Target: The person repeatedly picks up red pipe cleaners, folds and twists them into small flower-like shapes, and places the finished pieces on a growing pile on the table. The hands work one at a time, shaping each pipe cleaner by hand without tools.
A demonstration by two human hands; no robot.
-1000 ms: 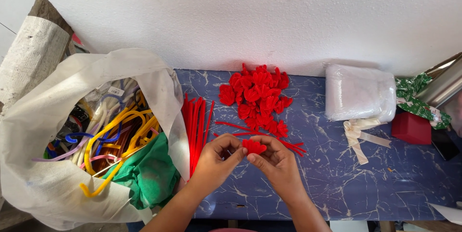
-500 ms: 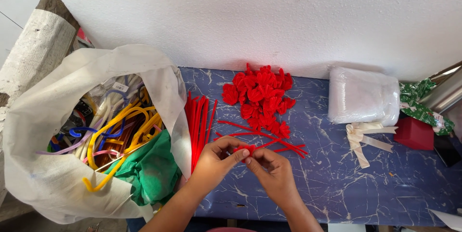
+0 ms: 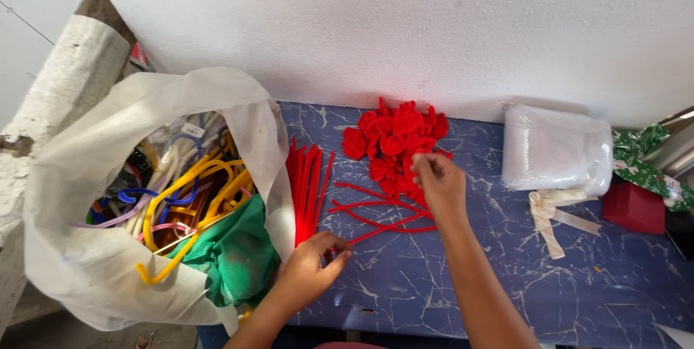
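White bag (image 3: 108, 248) of coloured pipe cleaners crowds the left of the blue marbled table (image 3: 578, 291). Red stems (image 3: 307, 190) lie beside it, long axis toward the wall. Left hand (image 3: 307, 273), loosely curled, touches their near ends. Right hand (image 3: 441, 182), earlier joined with the left, now pinches closed at the red flower pile (image 3: 394, 139); contents unclear.

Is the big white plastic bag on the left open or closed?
Open. The white bag gapes wide, showing colourful pipe cleaners and green fabric inside.
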